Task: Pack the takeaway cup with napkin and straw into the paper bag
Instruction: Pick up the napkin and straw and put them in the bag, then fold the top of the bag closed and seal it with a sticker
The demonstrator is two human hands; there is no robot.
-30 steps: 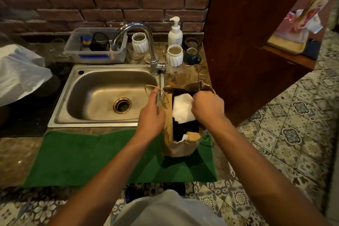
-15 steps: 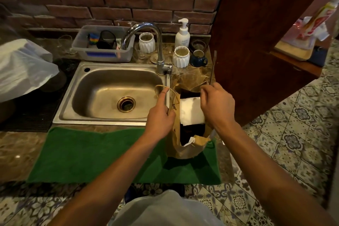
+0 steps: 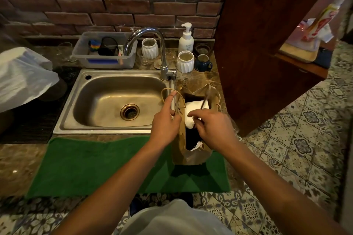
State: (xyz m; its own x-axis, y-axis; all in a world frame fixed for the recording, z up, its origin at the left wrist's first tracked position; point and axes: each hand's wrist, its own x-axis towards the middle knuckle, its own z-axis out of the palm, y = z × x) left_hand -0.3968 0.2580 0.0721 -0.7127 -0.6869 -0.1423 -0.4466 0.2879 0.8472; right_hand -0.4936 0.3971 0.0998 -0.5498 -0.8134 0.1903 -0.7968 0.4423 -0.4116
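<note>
A brown paper bag point(image 3: 191, 156) stands upright on the right end of a green mat point(image 3: 95, 164). Inside it lies a white napkin point(image 3: 192, 109) over a dark takeaway cup point(image 3: 191, 135), which is mostly hidden. My left hand point(image 3: 166, 122) grips the bag's left rim, its index finger stretched along the handle loop. My right hand point(image 3: 214, 129) hovers over the bag's mouth and pinches a thin dark straw point(image 3: 204, 100), which slants up toward the bag's far rim.
A steel sink point(image 3: 63, 129) with a faucet point(image 3: 162, 49) lies left of the bag. Behind it stand a plastic tub point(image 3: 103, 61), a soap dispenser point(image 3: 186, 38) and white ribbed cups point(image 3: 185, 62). A wooden cabinet point(image 3: 257, 44) rises close on the right.
My right hand has drawn back toward me over the bag's mouth. The straw, upright above the far rim before, now slants over the napkin. My left hand keeps its hold.
</note>
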